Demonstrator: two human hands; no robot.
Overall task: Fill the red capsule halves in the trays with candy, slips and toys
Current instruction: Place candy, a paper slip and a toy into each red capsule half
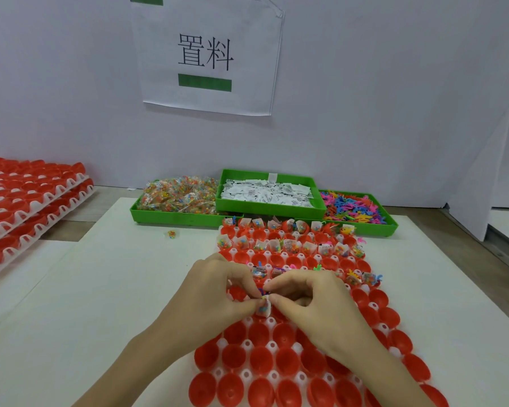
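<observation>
A pale lavender-white wall (365, 83) is filling the upper view. A paper sign (207, 54) with black characters and a green bar is hanging on it. A white board (100, 289) is covering the wood-grain tabletop (80, 212). Even, diffuse light is falling throughout.

We see a pale wall (365, 98) behind the worktop (130, 289), and taped to it a white paper sign (207, 54) with two large black characters above a green bar. The worktop is a white board lying on a wood-toned surface (80, 212). At the far right, a white panel (479, 183) stands upright, leaning toward the wall.
</observation>
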